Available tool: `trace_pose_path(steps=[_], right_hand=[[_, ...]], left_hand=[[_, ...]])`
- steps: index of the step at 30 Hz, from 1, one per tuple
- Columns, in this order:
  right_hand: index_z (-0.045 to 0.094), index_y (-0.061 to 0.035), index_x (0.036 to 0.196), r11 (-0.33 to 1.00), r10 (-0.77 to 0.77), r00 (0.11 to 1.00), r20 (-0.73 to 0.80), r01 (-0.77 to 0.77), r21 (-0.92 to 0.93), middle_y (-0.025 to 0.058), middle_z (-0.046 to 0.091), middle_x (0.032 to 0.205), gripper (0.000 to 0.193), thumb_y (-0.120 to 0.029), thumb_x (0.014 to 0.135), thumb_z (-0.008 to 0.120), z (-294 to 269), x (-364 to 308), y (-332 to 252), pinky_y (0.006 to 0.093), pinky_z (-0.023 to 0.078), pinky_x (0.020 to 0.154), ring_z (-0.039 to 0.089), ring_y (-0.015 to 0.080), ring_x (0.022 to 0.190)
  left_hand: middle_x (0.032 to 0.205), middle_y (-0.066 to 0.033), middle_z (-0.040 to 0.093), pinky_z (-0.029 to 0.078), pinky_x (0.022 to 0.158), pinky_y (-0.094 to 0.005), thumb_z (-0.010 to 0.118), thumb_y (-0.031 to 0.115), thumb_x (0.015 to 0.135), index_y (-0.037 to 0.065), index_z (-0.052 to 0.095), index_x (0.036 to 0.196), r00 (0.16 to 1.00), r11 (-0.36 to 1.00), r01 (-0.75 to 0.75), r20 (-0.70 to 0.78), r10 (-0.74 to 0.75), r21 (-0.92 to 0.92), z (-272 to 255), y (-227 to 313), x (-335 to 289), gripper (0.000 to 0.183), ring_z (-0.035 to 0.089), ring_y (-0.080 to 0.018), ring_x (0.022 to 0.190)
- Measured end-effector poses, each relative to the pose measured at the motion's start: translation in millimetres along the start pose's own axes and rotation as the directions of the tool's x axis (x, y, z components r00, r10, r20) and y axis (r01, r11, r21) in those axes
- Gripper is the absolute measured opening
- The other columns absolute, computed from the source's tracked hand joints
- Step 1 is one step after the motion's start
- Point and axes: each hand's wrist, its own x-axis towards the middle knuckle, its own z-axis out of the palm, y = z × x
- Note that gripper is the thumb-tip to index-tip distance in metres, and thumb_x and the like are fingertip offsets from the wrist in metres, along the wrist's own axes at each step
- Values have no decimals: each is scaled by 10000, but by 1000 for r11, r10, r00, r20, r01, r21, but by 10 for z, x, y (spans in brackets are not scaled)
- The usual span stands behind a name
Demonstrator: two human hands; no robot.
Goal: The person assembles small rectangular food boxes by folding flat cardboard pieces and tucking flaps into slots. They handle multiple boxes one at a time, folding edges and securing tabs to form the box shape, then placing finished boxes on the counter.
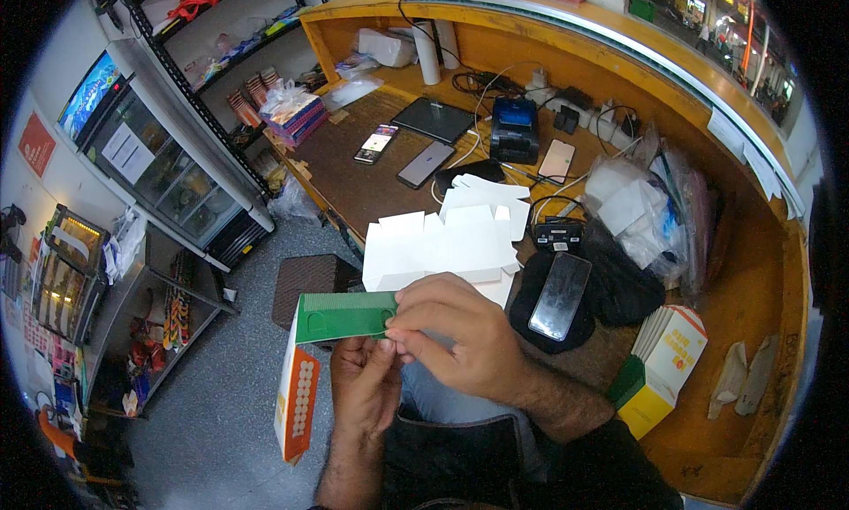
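Above my lap is a cardboard box [299,395] with a green end panel and white and orange sides. My left hand [363,386] grips it from below, thumb up near the green panel's lower right corner. Fingertips of my right hand [464,329] pinch the right edge of that green panel, close to the left thumb. Semicircular cut lines show on the panel. Just beyond my hands, flat white cardboard blanks [433,245] lie overlapping on the desk. The box's far side and the left fingers' ends are hidden.
Folded yellow, white and green boxes [663,360] stand at the right. A phone [561,296] rests on black cloth; more phones, a tablet [432,121], a small printer [515,130] and cables lie farther back. Plastic bags [632,209] pile right. A brown stool [309,285] stands left.
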Motion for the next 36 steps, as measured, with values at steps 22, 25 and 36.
trace_pose_path(steps=[22,25,36], right_hand=[[540,-61,1271,942,76,994,83,-99,320,160,557,1419,327,-113,999,714,166,-62,103,433,453,1131,546,286,1338],[547,-47,1290,953,65,997,49,-77,294,160,577,1337,398,-106,950,745,246,-102,95,442,452,1095,561,334,1274],[534,-63,1482,985,156,966,207,-137,-101,206,686,1080,633,-51,882,736,177,-121,305,497,566,932,698,400,1032]], left_hand=[[1389,-188,608,538,1091,-473,654,43,979,-29,449,1499,978,979,-204,30,205,-29,-49,-14,-182,563,660,-312,1225],[1374,-192,620,490,1119,-509,667,327,1024,-8,486,1463,960,937,-224,-107,260,269,-410,-106,-76,581,623,-333,1277],[1274,-207,702,558,1030,-469,659,419,1017,-24,616,1359,959,978,-185,-235,159,-95,-186,448,-64,561,689,-344,1164]])
